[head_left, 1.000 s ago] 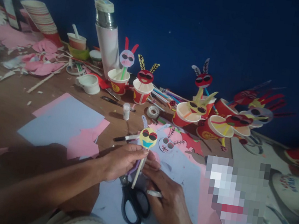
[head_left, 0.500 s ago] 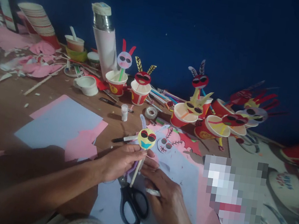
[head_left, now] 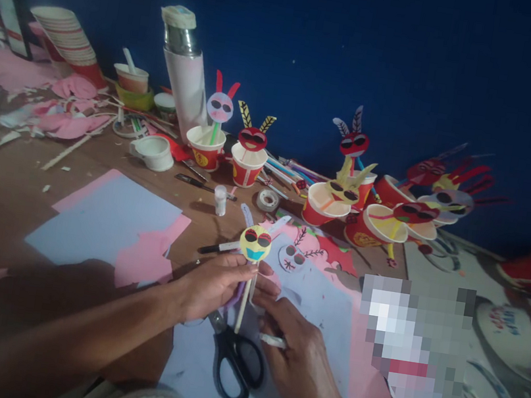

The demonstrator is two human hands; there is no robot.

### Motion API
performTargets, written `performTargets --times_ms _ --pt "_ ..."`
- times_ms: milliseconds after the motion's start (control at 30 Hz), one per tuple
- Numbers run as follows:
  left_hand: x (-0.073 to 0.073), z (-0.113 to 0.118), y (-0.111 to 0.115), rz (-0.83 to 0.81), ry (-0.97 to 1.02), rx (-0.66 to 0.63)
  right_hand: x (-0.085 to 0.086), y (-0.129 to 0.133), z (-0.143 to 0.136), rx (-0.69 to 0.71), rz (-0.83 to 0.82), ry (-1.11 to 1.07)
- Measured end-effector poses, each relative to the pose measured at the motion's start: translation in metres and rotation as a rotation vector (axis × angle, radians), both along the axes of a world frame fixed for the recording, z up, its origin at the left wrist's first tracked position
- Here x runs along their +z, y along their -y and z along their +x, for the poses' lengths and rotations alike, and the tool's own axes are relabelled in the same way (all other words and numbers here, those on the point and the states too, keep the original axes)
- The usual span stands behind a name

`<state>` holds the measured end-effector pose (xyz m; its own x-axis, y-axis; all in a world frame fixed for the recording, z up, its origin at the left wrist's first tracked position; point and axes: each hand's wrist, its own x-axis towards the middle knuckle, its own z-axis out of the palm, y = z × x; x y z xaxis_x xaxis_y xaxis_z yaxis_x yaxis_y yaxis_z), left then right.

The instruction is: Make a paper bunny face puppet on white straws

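Observation:
My left hand (head_left: 210, 287) is closed around a paper-face puppet (head_left: 255, 244), just under its yellow round head. The face has dark red-trimmed eyes, a blue mouth and two pale ears; a pale stick (head_left: 242, 309) hangs below. Something purple, like a bent pipe or straw (head_left: 234, 295), shows beside that stick. Close by on the right, my right hand (head_left: 297, 337) is curled with a slim white stick-like thing (head_left: 273, 341) poking out of it. Its fingertips are near the puppet's stick; whether they touch it is unclear. Black-handled scissors (head_left: 240, 368) lie beneath on the pale paper.
Behind stand several red paper cups (head_left: 247, 168) with similar puppets. A white flask (head_left: 183, 80), a stack of cups (head_left: 67, 40), a tape roll (head_left: 268, 200) and a small glue bottle (head_left: 220, 201) are there too. Blue and pink paper (head_left: 107, 219) lies left; a blurred patch covers something right.
The puppet has shifted slightly left, and its head and ears have turned a little. Both hands keep nearly the same place and grip.

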<state>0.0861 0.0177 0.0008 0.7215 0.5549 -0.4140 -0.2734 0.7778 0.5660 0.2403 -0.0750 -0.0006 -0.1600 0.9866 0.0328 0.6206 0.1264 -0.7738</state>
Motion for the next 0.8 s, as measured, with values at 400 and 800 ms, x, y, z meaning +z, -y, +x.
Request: performTargets --times_ms 400,800 --pt "0.0026 0.0028 0.0023 0.017 -0.054 -0.004 -0.0012 -0.0011 0.0022 -0.005 0.087 -0.067" --pt "0.0029 0.0029 0.0034 0.020 -0.069 -0.006 0.0006 -0.0016 0.0000 -0.028 0.092 -0.037"
